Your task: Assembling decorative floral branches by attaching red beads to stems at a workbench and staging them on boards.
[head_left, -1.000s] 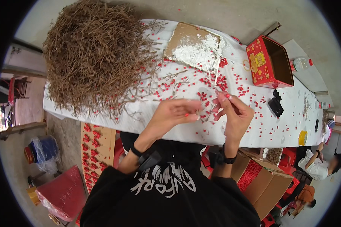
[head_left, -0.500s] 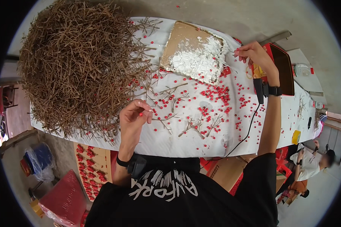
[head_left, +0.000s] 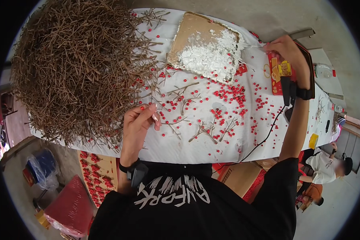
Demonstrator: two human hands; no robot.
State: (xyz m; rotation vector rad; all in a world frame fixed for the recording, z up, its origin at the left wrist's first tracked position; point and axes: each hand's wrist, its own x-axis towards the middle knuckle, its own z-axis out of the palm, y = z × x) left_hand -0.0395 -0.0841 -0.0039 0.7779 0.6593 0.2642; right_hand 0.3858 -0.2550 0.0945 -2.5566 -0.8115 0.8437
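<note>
My left hand (head_left: 139, 124) is closed in a pinch over the white-covered table, just right of the twig heap. A red berry (head_left: 142, 108) shows at its fingers; anything else in the pinch is hidden. At the back right, my right hand (head_left: 289, 51) is closed above a red and yellow box (head_left: 282, 72). A thin white strand runs from its fingertips toward a tan tray (head_left: 200, 30) smeared with a flaky white paste (head_left: 206, 58). What the right fingertips hold is too blurred to make out.
A large heap of brown twigs (head_left: 76, 72) covers the table's left side. Loose red berries (head_left: 232, 94) and forked twigs (head_left: 206, 132) lie across the white cover (head_left: 176, 152). A black cable (head_left: 264, 138) trails from the right wrist. Two people sit at far right.
My right hand has moved right and away from the tray, drawing out the white strand. My left hand has shifted slightly, its berry now higher up. The whole view has tilted a little.
</note>
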